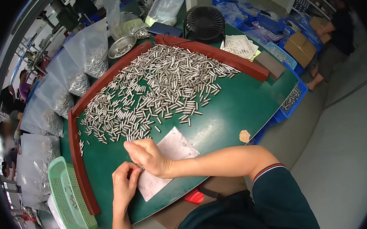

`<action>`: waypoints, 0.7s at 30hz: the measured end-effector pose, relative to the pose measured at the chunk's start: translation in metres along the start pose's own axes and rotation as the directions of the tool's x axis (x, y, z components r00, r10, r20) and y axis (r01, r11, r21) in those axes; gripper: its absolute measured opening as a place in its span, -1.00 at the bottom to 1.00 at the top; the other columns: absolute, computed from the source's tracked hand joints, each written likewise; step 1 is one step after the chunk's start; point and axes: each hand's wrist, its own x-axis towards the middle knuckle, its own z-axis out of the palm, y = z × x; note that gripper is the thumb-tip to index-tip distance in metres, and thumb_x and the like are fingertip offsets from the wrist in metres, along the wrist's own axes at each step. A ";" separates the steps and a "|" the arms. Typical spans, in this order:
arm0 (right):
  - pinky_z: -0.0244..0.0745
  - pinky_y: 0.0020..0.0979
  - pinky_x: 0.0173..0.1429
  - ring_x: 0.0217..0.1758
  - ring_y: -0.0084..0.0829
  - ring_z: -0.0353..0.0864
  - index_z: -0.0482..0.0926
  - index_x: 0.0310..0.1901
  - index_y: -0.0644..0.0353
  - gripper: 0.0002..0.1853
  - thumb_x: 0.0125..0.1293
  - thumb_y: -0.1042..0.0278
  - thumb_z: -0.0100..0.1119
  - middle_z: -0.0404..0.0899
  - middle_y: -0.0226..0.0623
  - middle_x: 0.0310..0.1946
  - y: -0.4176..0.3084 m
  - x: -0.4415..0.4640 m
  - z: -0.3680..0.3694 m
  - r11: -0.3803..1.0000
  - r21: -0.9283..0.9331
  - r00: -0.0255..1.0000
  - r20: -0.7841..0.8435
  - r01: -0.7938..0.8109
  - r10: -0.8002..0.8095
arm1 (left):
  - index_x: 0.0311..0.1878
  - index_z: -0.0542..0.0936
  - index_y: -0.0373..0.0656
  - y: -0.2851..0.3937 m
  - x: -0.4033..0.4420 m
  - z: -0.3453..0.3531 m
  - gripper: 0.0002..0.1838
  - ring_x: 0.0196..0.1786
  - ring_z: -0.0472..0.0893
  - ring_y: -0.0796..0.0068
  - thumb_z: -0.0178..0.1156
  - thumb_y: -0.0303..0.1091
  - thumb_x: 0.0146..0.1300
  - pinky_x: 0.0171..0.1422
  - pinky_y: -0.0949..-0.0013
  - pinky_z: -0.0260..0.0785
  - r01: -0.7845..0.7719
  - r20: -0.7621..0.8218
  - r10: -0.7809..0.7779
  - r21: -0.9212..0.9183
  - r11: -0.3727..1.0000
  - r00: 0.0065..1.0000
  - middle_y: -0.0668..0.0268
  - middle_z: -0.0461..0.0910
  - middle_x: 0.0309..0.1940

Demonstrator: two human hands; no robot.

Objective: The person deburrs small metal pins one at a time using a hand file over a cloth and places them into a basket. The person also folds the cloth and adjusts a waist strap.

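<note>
A large spread of short metal pins (168, 81) lies on the green tabletop (217, 112), its near edge just beyond my hands. My right hand (150, 157) is curled closed above a stained white sheet (177, 146), its thumb side toward the pins. Whatever its fingers hold is hidden. Close below and to the left, my left hand (125, 182) has thumb and fingertips pinched together, near the underside of my right hand. A tiny shiny bit shows between the hands, too small to make out.
Dark red wooden rails (213, 55) border the pins. A green plastic basket (61, 182) stands left, beside clear bags of metal parts (94, 63). At the back are a metal bowl (122, 47), a black fan (204, 24) and papers (239, 46). Another person (340, 36) stands by boxes.
</note>
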 end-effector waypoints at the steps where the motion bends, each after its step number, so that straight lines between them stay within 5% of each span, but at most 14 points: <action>1: 0.04 -0.54 -0.56 -0.62 -0.71 0.08 0.19 -0.70 0.17 -0.57 0.34 0.24 -0.12 0.16 -0.54 -0.74 0.001 0.000 0.000 1.000 -0.007 1.000 0.000 0.011 -0.011 | -0.44 0.48 -0.34 0.000 0.000 0.000 -0.92 -0.53 0.49 0.28 0.18 -0.54 0.06 -0.40 0.34 0.33 -0.002 -0.003 0.002 0.020 1.000 1.000 0.15 0.52 -0.56; 10: -0.02 -0.56 -0.59 -0.66 -0.72 0.04 0.16 -0.69 0.13 -0.56 0.35 0.19 -0.13 0.13 -0.56 -0.75 -0.001 0.001 0.001 1.000 -0.004 1.000 -0.004 0.013 -0.013 | -0.46 0.36 -0.30 -0.013 0.001 -0.015 -0.87 -0.65 0.42 0.35 0.05 -0.54 0.19 -0.54 0.36 0.24 0.032 -0.117 -0.020 0.107 0.994 0.993 0.17 0.40 -0.69; 15: -0.04 -0.56 -0.59 -0.66 -0.73 0.03 0.16 -0.69 0.12 -0.56 0.36 0.19 -0.13 0.12 -0.58 -0.75 0.000 0.002 0.001 1.000 0.015 1.000 -0.012 0.001 0.000 | -0.45 0.35 -0.29 -0.044 -0.006 -0.028 -0.85 -0.53 0.43 0.09 0.07 -0.48 0.20 -0.45 0.20 0.23 0.182 -0.175 -0.105 0.517 0.836 0.979 0.07 0.40 -0.62; 16: 0.00 -0.55 -0.58 -0.65 -0.73 0.07 0.18 -0.71 0.14 -0.55 0.34 0.20 -0.12 0.14 -0.58 -0.76 -0.001 0.002 0.001 1.000 0.022 1.000 -0.013 -0.018 0.019 | -0.41 0.40 -0.30 -0.033 -0.004 -0.029 -0.92 -0.39 0.46 0.12 0.10 -0.55 0.13 -0.31 0.24 0.28 0.097 -0.245 0.034 0.504 0.858 0.969 0.10 0.43 -0.53; 17: 0.04 -0.54 -0.58 -0.64 -0.73 0.10 0.20 -0.73 0.16 -0.54 0.33 0.20 -0.10 0.16 -0.58 -0.76 -0.002 0.002 0.001 0.999 0.026 0.999 -0.018 -0.035 0.035 | -0.41 0.40 -0.30 -0.022 0.000 -0.028 -0.92 -0.39 0.46 0.12 0.10 -0.55 0.13 -0.31 0.24 0.28 0.090 -0.242 0.040 0.502 0.860 0.969 0.10 0.43 -0.53; 19: 0.04 -0.55 -0.58 -0.65 -0.73 0.11 0.20 -0.73 0.16 -0.54 0.33 0.21 -0.11 0.16 -0.58 -0.77 -0.002 0.002 0.000 1.000 0.021 1.000 -0.011 -0.023 0.023 | -0.37 0.41 -0.35 -0.005 0.007 -0.022 -0.92 -0.44 0.40 0.31 0.10 -0.60 0.08 -0.30 0.40 0.27 -0.158 -0.366 0.333 0.433 0.887 0.869 0.23 0.39 -0.52; 21: 0.04 -0.54 -0.59 -0.65 -0.74 0.10 0.20 -0.73 0.16 -0.54 0.33 0.22 -0.11 0.16 -0.57 -0.78 0.000 0.003 0.000 1.000 0.014 1.000 -0.017 -0.018 0.019 | -0.33 0.48 -0.34 0.001 -0.002 -0.016 -0.85 -0.44 0.44 0.45 0.17 -0.61 -0.03 -0.28 0.46 0.29 -0.026 -0.223 0.037 0.052 0.998 0.974 0.29 0.42 -0.54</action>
